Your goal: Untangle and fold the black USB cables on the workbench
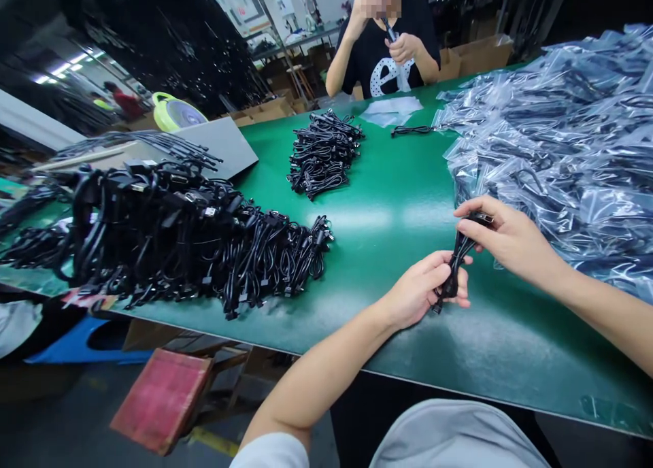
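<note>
A black cable bundle (pixel 456 257), folded and tied, is held between my two hands above the green table's right half. My left hand (pixel 426 284) is closed round its lower part, thumb on top. Higher up, my right hand (pixel 503 233) pinches the end with a metal connector between thumb and fingers. Just behind my right hand lies a large heap of clear plastic bags (pixel 551 162) with dark cables inside. To the left of my hands a long pile of black cables (pixel 204 237) covers the table.
A smaller stack of cable bundles (pixel 324 152) lies mid-table on the green surface (pixel 398 196). Across it a co-worker (pixel 385 46) holds a cable and a bag. Flat bags (pixel 392 109) lie before them. A red stool (pixel 162 396) stands below the front edge.
</note>
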Available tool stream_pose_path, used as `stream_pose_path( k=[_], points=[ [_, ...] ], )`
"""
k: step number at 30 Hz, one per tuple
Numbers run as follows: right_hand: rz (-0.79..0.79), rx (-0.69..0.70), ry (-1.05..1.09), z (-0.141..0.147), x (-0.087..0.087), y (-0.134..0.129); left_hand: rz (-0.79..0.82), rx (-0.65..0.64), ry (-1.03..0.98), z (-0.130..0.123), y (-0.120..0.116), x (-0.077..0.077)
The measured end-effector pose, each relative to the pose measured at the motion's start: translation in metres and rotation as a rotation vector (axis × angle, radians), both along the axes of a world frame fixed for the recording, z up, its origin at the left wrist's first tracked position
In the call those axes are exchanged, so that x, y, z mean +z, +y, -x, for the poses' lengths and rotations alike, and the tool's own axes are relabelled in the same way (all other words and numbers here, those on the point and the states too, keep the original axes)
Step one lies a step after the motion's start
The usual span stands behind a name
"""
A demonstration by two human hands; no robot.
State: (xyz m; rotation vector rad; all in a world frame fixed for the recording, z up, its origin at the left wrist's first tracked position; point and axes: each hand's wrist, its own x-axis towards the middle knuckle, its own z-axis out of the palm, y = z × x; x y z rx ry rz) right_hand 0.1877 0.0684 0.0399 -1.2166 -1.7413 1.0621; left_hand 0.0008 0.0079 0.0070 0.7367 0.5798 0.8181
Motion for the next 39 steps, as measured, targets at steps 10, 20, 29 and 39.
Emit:
stream_pose_path(
  k=[10, 20, 29, 39],
  points=[
    [0.031, 0.118, 0.018, 0.003, -0.013, -0.006, 0.074, 0.166, -0.099, 0.003, 0.008, -0.002],
    [0.021, 0.356, -0.412, 0.036, -0.043, -0.045, 0.055, 0.572, -0.238, 0.01, 0.023, 0.003],
    [-0.043, 0.326, -0.472, 0.032, -0.049, -0.045, 0.11, 0.594, -0.222, 0.001, 0.022, 0.0],
    [-0.159, 0.3, -0.574, 0.037, -0.043, -0.045, 0.097, 0.571, -0.183, -0.005, 0.018, -0.006]
  ],
)
